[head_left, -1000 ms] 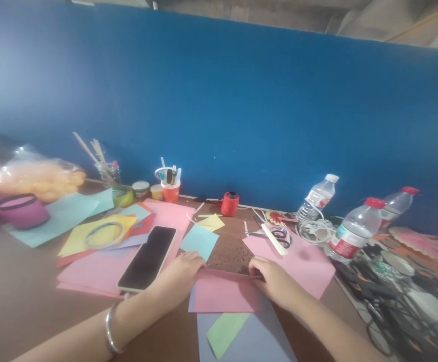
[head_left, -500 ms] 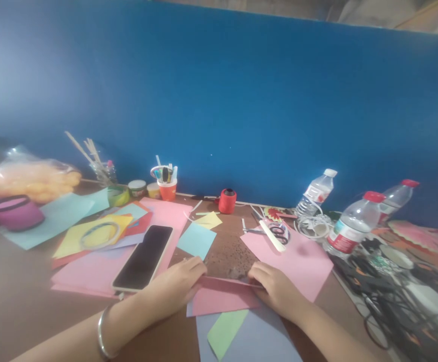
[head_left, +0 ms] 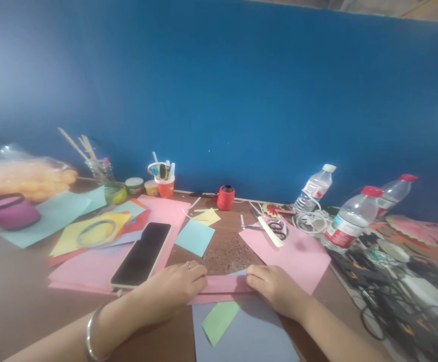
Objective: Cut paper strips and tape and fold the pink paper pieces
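Observation:
A pink sheet of paper (head_left: 226, 284) with a folded strip along its far side lies between my hands. My left hand (head_left: 185, 282) closes on its left end, fingers curled over the fold. At the right end my right hand (head_left: 267, 284) grips the same paper, its thumb hidden underneath. A bluish edge peeks out behind the fold. Below the pink paper are a lavender sheet (head_left: 249, 329) and a green paper strip (head_left: 221, 322). A light blue square (head_left: 195, 237) sits just beyond my left hand.
A phone (head_left: 141, 255) rests on pink sheets at left. Scissors (head_left: 277, 229) and a cream stick (head_left: 270, 232) lie on pink paper (head_left: 302, 256) at right. Red thread (head_left: 226, 198), a cup of tools (head_left: 165, 187) and water bottles (head_left: 354, 218) stand toward the blue wall.
The pink paper's far part has folded down toward me, leaving a narrower band between my hands. Both hands stay on its ends. The view has shifted slightly.

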Demonstrator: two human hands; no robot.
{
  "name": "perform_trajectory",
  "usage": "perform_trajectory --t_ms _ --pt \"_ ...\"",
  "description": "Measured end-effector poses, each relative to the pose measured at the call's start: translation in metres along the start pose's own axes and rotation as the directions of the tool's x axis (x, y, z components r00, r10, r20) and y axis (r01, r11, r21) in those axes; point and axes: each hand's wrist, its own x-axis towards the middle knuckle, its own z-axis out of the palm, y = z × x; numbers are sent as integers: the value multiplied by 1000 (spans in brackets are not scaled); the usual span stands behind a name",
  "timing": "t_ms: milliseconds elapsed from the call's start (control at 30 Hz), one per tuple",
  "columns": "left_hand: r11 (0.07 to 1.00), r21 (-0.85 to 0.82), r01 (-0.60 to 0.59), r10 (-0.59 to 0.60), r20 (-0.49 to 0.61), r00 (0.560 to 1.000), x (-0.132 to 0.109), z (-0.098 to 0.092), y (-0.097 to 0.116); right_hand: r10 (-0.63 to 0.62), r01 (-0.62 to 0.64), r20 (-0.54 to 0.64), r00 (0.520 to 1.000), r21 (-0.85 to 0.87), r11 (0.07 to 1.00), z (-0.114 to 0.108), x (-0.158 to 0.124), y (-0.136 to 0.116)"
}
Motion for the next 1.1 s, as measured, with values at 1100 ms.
perform_trajectory --t_ms 1100 --pt "597 -682 422 -574 5 819 8 4 -20 554 -420 106 826 772 478 4 2 10"
